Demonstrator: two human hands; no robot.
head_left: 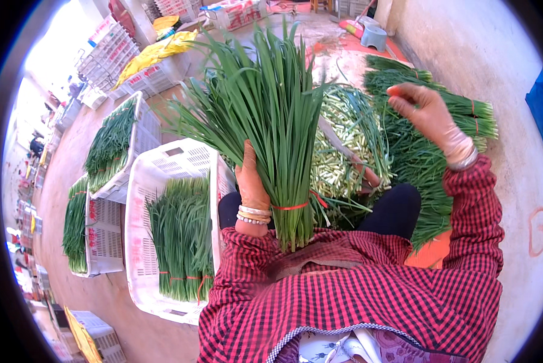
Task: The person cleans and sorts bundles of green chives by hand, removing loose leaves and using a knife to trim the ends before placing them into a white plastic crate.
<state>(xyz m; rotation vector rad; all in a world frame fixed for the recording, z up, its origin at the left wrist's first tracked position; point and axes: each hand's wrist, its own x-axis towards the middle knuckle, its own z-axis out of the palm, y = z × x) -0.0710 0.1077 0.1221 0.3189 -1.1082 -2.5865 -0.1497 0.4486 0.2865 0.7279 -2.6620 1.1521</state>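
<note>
My left hand (253, 184) is closed around a large upright bunch of garlic chives (277, 121), its long green leaves fanning out at the top. A red band (291, 207) circles the lower stems, whose cut ends point toward my lap. Off to the right, my right hand (427, 115) is raised above other chives with its fingers loosely bent and apart. Something orange-red covers a fingertip there; I cannot tell what it is. Both hands look covered by thin, translucent gloves. Behind the held bunch lies a pile of pale stem trimmings (344, 127).
Banded chive bunches (429, 151) lie on the right along the wall (495, 54). A white plastic crate (141, 242) holding chives stands at my left, with more filled crates (108, 230) beyond. Stacked crates (108, 54), a yellow cloth (156, 54) and a grey-blue stool (374, 37) are farther back.
</note>
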